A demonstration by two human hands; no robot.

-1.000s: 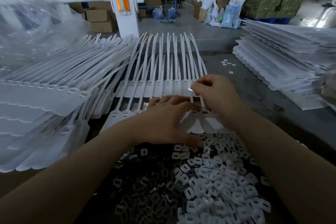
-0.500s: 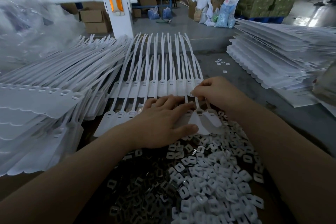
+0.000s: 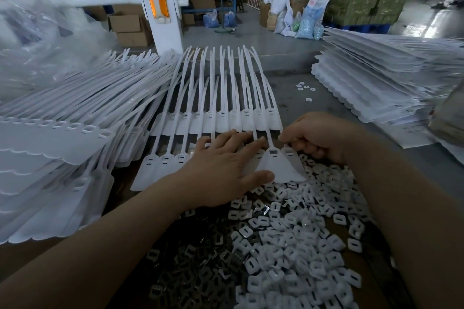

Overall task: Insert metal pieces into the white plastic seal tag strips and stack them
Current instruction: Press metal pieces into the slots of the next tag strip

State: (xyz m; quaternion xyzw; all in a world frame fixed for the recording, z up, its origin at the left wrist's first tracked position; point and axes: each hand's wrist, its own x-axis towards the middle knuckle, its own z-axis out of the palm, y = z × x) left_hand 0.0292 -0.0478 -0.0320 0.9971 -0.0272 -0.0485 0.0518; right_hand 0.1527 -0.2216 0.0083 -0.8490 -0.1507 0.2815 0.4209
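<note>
I am watching the left hand point(image 3: 221, 170) pressing flat, fingers extended, on the seal tag strip point(image 3: 276, 168); its open socket point(image 3: 273, 152) is lying just past the fingertips. The right hand point(image 3: 319, 137) is curled beside it, contents hidden. Advice: keep the strip pinned, seat the metal piece squarely.

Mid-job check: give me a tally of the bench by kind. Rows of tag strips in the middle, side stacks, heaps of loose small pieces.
Rows of tag strips in the middle: 2, far row and near row
Side stacks: 2, left stack and right stack
Heaps of small pieces: 2, dark metal heap and white heap
Total: 6
</note>
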